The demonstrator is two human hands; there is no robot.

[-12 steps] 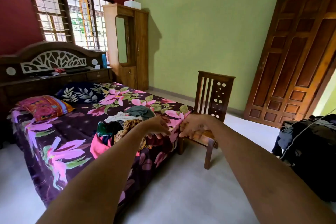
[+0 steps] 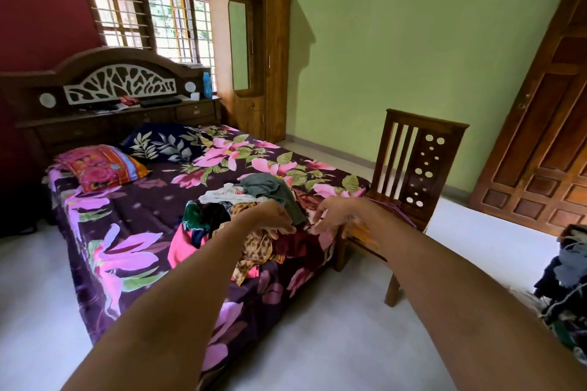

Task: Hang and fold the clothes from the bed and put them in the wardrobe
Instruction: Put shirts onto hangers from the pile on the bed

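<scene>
Left hand [image 2: 277, 218] and right hand [image 2: 334, 216] have neared the clothes pile [image 2: 251, 195] on the bed [image 2: 133, 203]; cannot tell if gripping.

There is one view only, from a wide-angle camera worn on the person's head. It stands close to the foot corner of the bed [image 2: 133, 209] and faces forward and down along it, toward the wardrobe [image 2: 276, 67] in the far corner. The left hand [image 2: 273, 218] and right hand [image 2: 333, 216] reach out near the middle; the chair [image 2: 425, 125] is at the right.
</scene>
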